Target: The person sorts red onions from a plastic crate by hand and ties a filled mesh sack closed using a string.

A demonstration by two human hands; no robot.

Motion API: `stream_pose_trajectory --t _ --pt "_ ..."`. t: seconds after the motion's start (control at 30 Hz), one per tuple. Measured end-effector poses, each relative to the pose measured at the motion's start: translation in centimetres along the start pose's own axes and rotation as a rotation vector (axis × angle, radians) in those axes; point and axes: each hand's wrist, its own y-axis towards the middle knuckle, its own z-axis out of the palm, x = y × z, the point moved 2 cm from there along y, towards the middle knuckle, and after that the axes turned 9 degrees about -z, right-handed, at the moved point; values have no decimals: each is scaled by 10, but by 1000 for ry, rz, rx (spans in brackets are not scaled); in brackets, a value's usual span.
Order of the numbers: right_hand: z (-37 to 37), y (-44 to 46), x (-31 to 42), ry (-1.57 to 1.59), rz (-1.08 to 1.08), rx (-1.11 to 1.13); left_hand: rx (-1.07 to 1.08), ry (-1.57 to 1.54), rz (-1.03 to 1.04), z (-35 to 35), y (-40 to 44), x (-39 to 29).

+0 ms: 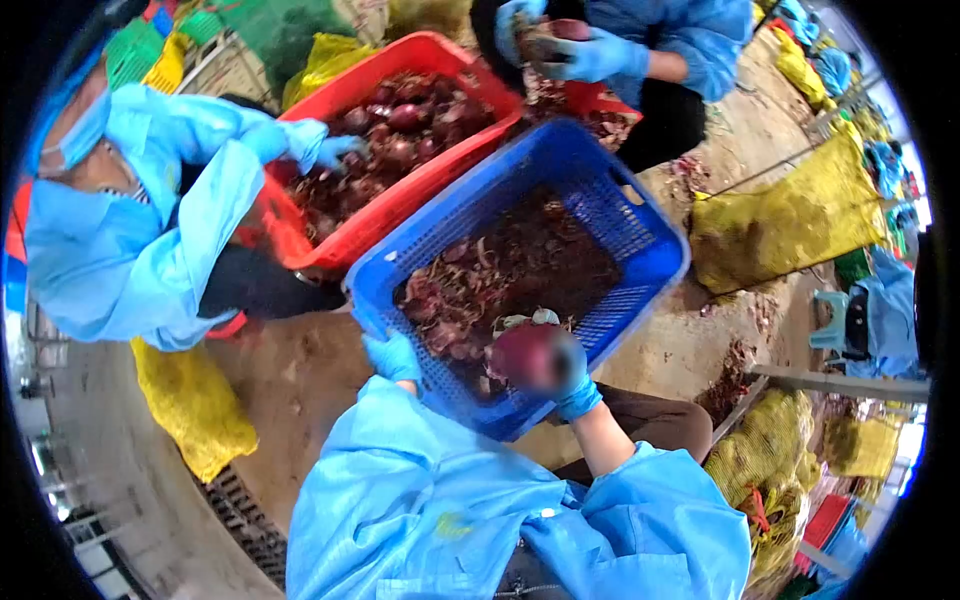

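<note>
A blue plastic crate stands tilted in front of me, with red onions and loose skins along its floor. My left hand, in a blue glove, is at the crate's near left side, closed on its rim. Over the crate's near end, my gloved right hand grips a large purple-red onion. Part of that onion and some of the fingers are blurred.
A red crate of onions adjoins the blue one; a co-worker's gloved hand reaches into it. Another co-worker's gloved hands hold an onion at the top. Yellow mesh sacks lie to the right, another yellow sack at left.
</note>
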Motion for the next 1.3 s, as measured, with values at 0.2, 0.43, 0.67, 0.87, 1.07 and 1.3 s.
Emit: stream_pose_trajectory --t 0.2,0.43,0.67,0.87,1.07,1.3 --pt "-50 18 81 1035 -49 -680 -29 21 82 12 10 6" --pt "-295 62 297 200 -728 -989 -105 38 67 13 33 22" --pt "-414 57 348 -282 -331 -1314 -94 49 96 10 44 27" --pt "-239 72 134 -287 230 -279 153 77 90 -2 6 -10" --pt "-39 70 -93 -500 397 761 79 -88 -31 3 8 18" --pt "111 68 -221 -633 867 232 71 -73 -140 -4 -7 -7"
